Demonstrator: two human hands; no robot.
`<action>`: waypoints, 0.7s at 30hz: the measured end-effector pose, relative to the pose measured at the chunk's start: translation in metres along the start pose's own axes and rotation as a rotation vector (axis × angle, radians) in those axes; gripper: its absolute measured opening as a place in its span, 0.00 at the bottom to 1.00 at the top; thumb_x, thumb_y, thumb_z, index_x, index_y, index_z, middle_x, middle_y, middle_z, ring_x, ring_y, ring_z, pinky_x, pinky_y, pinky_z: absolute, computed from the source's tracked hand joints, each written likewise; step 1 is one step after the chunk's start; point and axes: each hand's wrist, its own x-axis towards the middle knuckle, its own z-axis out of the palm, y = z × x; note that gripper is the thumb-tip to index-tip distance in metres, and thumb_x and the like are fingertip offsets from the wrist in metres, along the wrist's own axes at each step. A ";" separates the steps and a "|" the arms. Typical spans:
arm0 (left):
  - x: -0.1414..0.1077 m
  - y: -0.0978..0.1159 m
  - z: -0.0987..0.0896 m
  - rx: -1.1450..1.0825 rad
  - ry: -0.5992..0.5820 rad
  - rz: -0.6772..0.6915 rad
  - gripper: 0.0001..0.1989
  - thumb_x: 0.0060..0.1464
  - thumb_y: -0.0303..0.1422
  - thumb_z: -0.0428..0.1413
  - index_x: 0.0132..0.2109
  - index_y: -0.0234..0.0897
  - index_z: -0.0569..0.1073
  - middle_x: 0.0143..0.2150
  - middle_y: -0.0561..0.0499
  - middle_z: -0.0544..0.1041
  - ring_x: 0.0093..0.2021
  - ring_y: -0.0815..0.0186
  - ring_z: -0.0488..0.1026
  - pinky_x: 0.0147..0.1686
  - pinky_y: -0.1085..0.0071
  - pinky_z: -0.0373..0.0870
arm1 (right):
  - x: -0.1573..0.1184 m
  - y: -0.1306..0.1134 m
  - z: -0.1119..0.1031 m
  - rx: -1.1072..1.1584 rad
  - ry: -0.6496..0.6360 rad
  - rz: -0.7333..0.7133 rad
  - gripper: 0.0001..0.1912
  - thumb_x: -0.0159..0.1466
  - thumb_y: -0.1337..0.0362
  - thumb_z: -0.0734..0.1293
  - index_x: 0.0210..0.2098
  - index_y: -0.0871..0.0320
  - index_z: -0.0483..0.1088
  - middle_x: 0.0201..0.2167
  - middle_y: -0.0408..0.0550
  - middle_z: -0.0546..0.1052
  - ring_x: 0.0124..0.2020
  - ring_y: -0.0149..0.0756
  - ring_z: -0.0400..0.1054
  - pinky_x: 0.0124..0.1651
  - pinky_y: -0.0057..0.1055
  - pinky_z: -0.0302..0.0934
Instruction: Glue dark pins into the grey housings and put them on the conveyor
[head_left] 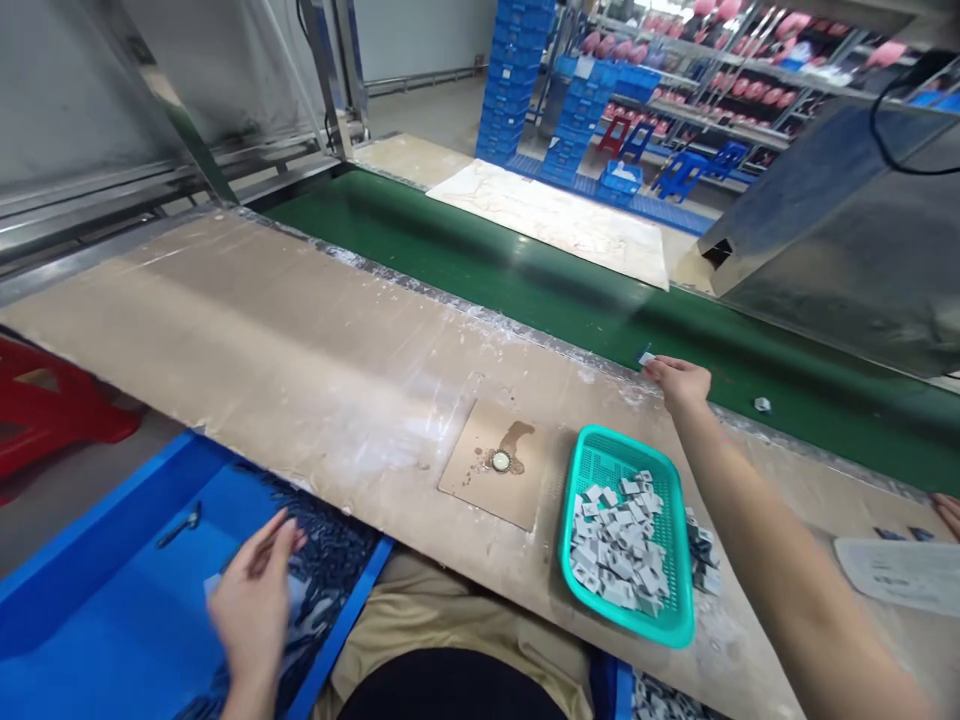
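My right hand (679, 383) is stretched over the near edge of the green conveyor belt (450, 265), its fingertips pinched on a small white and dark part (646, 358). My left hand (255, 590), somewhat blurred, hovers over the blue bin (97, 580) of dark parts (330, 550); its fingers are bent together, and what they hold, if anything, cannot be made out. A turquoise basket (679, 625) of small grey-white parts (619, 540) stands on the table. Left of it, a small round container (501, 461) rests on a stained cardboard piece (469, 450).
Another white part (762, 405) lies on the belt at right. Another person's hand (949, 512) shows at the right edge, near a clear plastic lid (900, 573). A red stool (60, 410) is at left. Beyond the belt stand blue crates (516, 80) and a metal housing (847, 240).
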 end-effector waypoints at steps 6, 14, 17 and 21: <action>0.020 -0.094 -0.037 0.545 -0.266 -0.148 0.23 0.46 0.40 0.54 0.49 0.33 0.72 0.55 0.33 0.70 0.60 0.38 0.59 0.55 0.48 0.60 | 0.000 0.004 -0.030 -0.010 0.017 0.030 0.06 0.62 0.65 0.67 0.35 0.63 0.70 0.30 0.46 0.75 0.29 0.31 0.70 0.33 0.30 0.68; -0.004 -0.118 -0.027 0.623 -0.363 -0.121 0.09 0.44 0.38 0.54 0.32 0.41 0.74 0.40 0.40 0.78 0.51 0.37 0.69 0.51 0.46 0.63 | -0.103 0.008 -0.077 -0.496 -0.449 -0.125 0.06 0.46 0.67 0.71 0.26 0.58 0.77 0.23 0.47 0.78 0.25 0.42 0.72 0.27 0.32 0.64; 0.005 -0.103 -0.028 0.708 -0.402 -0.138 0.08 0.44 0.37 0.55 0.30 0.40 0.76 0.32 0.39 0.78 0.42 0.37 0.73 0.45 0.48 0.65 | -0.136 0.015 -0.075 -0.901 -0.488 -0.287 0.09 0.53 0.66 0.67 0.33 0.56 0.78 0.30 0.49 0.80 0.33 0.45 0.74 0.34 0.34 0.64; 0.016 -0.096 -0.029 0.702 -0.408 -0.159 0.05 0.41 0.33 0.55 0.26 0.39 0.75 0.27 0.41 0.77 0.35 0.41 0.74 0.39 0.53 0.67 | -0.154 0.017 -0.060 -1.088 -0.473 -0.354 0.12 0.57 0.69 0.64 0.37 0.58 0.77 0.41 0.57 0.77 0.39 0.49 0.73 0.36 0.36 0.63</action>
